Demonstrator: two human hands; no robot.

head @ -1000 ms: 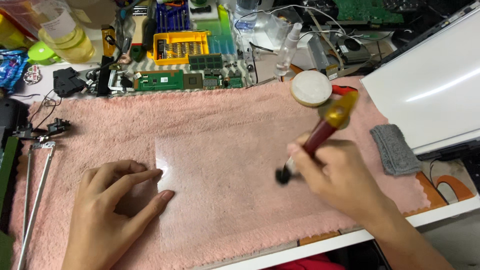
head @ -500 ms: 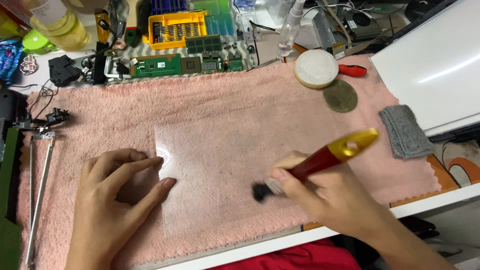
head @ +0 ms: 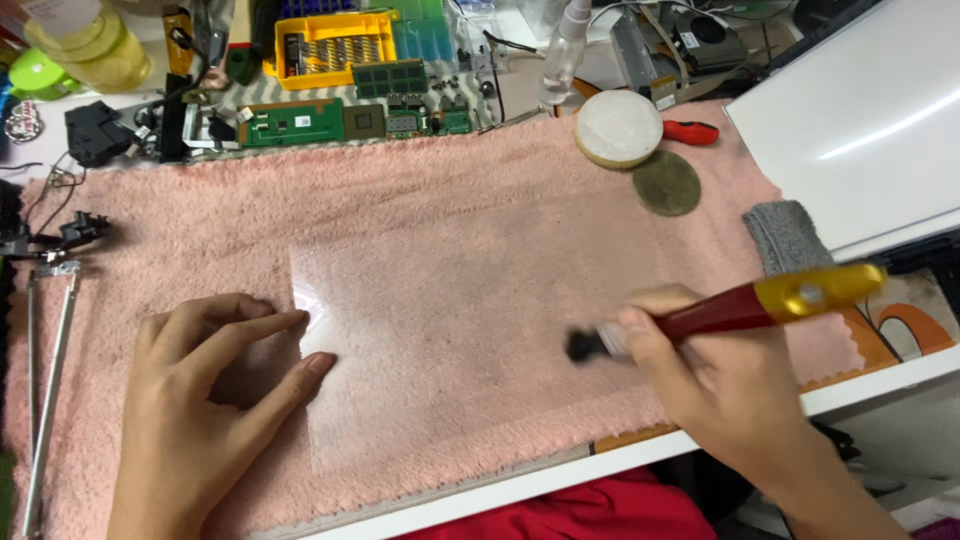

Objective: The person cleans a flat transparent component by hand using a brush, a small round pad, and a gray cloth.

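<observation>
Two hands of mine fill the lower part of the head view, both over a clear plastic sheet (head: 440, 350) that lies flat on the pink towel (head: 450, 190) in the middle of the frame.

My left hand (head: 200, 400), at the lower left, rests palm down with its fingers (head: 262, 328) spread, two fingertips pressing the sheet's left edge. My right hand (head: 715, 375), at the lower right, has its fingers closed around the red handle of a brush (head: 735, 308); the gold end points toward the right edge of the frame, and the black bristles, blurred, touch the sheet right of centre.

Above the brush, a round white pad (head: 618, 127) and a dark olive disc (head: 667, 183) sit on the towel just beside each other. A folded grey cloth (head: 787, 235) lies at the towel's right end, next to a white panel (head: 860, 120). Along the upper edge of the frame, the table (head: 520, 85) carries green circuit boards (head: 295, 122), a yellow bit case (head: 325, 45) and a small spray bottle (head: 563, 50). At the far left lie thin metal hinge rods (head: 45, 370).
</observation>
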